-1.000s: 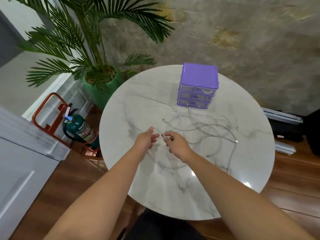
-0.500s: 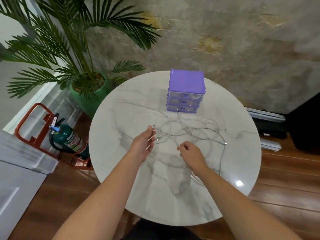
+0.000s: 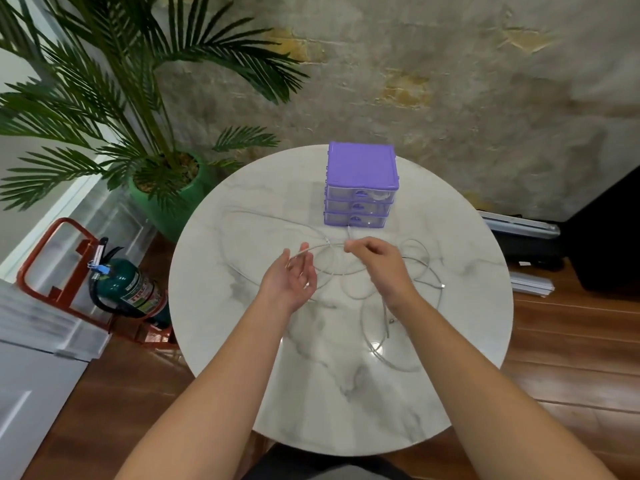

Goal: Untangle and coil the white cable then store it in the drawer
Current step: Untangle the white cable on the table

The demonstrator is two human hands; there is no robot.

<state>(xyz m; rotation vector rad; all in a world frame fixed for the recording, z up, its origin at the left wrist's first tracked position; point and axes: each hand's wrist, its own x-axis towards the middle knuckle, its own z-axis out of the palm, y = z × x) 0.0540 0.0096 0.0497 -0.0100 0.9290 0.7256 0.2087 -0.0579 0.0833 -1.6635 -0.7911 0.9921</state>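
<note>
While the left hand (image 3: 292, 282) lies palm up over the table (image 3: 242, 341) with its fingers spread and loosely straight, a strand of the white cable (image 3: 349, 271) runs across its fingertips and rests there without being gripped. The right hand (image 3: 377, 261) is beside it, a little farther toward the drawer unit (image 3: 360, 185), with its fingers curled and its thumb and forefinger pinching the same strand, so that a short stretch of cable spans the gap between the two hands. From the right hand's pinch one end of the cable pokes upward toward the front of the drawers. The rest of the cable is spread on the marble top in loose, overlapping loops: one long curve sweeps out to the left side of the table, several rings cross one another under and to the right of the right wrist, and a larger loop lies nearer the person, below the right forearm. A small plug end shows at the right edge of the tangle, and another end lies near the right forearm. The purple drawer unit stands at the far side of the table, its three clear drawers pushed in. A potted palm (image 3: 166, 181) and a green fire extinguisher (image 3: 128, 289) stand on the floor to the left of the table.
</note>
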